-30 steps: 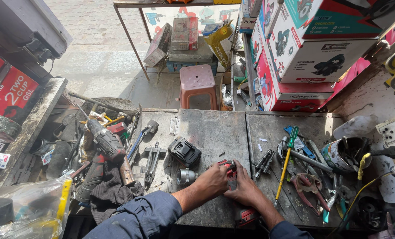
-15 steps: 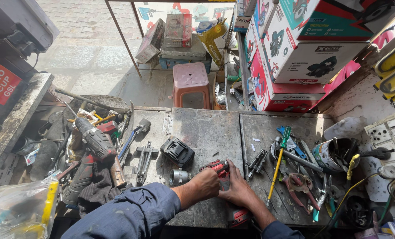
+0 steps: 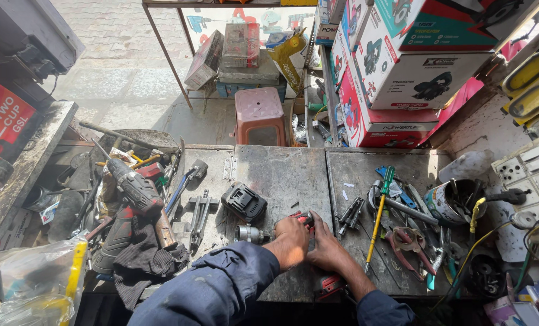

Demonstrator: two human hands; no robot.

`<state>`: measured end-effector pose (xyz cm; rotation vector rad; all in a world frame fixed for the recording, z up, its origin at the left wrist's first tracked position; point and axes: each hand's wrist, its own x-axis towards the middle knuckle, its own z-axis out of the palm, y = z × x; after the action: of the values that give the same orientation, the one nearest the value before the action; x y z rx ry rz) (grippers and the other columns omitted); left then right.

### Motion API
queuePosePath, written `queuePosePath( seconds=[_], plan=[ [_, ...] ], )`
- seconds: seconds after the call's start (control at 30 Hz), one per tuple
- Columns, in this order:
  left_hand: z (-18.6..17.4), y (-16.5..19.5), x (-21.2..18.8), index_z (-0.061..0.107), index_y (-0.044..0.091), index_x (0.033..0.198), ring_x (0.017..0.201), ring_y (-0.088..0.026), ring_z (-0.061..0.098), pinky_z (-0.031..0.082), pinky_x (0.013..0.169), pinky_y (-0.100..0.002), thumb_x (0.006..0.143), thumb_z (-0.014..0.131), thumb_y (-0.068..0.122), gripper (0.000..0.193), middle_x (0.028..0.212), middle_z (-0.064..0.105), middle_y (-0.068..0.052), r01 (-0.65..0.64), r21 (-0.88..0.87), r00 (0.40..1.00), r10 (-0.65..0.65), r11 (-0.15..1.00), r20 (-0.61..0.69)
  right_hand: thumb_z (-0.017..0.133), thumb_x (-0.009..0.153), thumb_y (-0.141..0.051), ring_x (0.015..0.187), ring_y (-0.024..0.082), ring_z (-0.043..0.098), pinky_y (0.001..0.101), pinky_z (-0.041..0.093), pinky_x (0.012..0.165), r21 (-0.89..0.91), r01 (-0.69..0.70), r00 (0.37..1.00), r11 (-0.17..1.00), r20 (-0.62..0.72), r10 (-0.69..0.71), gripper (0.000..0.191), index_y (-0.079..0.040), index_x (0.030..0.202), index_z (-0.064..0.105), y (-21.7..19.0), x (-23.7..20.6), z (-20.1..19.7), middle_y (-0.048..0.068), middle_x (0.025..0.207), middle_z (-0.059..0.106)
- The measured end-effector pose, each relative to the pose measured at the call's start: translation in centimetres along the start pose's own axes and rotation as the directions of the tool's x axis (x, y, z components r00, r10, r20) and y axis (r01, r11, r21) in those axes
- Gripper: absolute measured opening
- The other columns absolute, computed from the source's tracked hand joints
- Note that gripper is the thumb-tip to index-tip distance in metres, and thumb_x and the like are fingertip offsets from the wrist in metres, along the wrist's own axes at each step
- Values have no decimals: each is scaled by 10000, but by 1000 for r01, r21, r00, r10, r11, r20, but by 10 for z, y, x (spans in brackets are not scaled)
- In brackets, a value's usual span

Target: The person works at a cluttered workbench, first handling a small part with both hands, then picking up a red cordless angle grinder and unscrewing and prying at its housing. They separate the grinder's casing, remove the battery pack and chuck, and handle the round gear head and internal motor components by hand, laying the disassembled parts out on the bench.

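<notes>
Both my hands rest together on a red and black power tool [image 3: 304,217] lying at the front middle of the worn metal workbench [image 3: 281,169]. My left hand [image 3: 290,241] covers the tool's body with curled fingers. My right hand [image 3: 325,249] presses against it from the right, fingers laid along the casing. A metal chuck [image 3: 249,233] pokes out to the left of my left hand. Another red piece [image 3: 330,284] shows under my right forearm. A black battery pack [image 3: 244,202] lies just beyond the chuck.
A cordless drill [image 3: 133,187] and a dark cloth [image 3: 142,259] lie among clutter at the left. Right of my hands are a yellow-shafted screwdriver [image 3: 378,220], red pliers [image 3: 405,241] and a tin of tools [image 3: 444,202]. A plastic stool [image 3: 259,115] and stacked boxes [image 3: 402,66] stand behind the bench.
My hands have stayed on the power tool, and the left hand now covers more of its body. The view has shifted slightly.
</notes>
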<state>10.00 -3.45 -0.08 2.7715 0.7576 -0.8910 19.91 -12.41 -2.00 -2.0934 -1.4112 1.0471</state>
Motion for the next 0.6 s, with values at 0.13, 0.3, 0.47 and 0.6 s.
queuePosePath(
  seconds=[0.13, 0.3, 0.47, 0.6],
  plan=[
    [-1, 2, 2, 764, 129, 1191, 1038, -218, 736, 619, 706, -403, 899, 730, 252, 319, 1173, 756, -33, 30, -56, 999, -32, 998, -35, 937, 620, -374, 1498, 355, 338, 422, 344, 1200, -21, -7, 1000, 1000, 17, 7, 1348, -139, 1597, 39, -1, -3, -2, 224, 1613, 282],
    [20, -17, -11, 789, 110, 1077, 960, -271, 743, 618, 701, -389, 884, 738, 250, 244, 1064, 720, -101, -152, 67, 943, 165, 986, -290, 880, 677, -483, 1425, 351, 463, 433, 407, 1162, -64, -36, 999, 997, -30, 34, 1234, -163, 1590, 115, 1, -16, -4, 193, 1561, 420],
    [15, -36, -35, 775, 121, 908, 946, -247, 691, 564, 749, -376, 880, 712, 348, 238, 956, 712, -74, -326, 404, 825, 466, 855, -319, 813, 736, -525, 1281, 384, 604, 468, 487, 1080, -73, -122, 992, 990, -54, 118, 1113, -254, 1600, 165, 0, -30, -2, 184, 1434, 574],
    [8, -49, -50, 758, 200, 718, 1022, -211, 614, 476, 832, -349, 884, 633, 374, 271, 896, 720, 2, -295, 643, 652, 641, 707, -406, 819, 729, -520, 1215, 378, 660, 465, 520, 1045, -66, -121, 990, 990, -78, 116, 1090, -254, 1580, 192, -2, -29, -2, 189, 1339, 645]
  ],
)
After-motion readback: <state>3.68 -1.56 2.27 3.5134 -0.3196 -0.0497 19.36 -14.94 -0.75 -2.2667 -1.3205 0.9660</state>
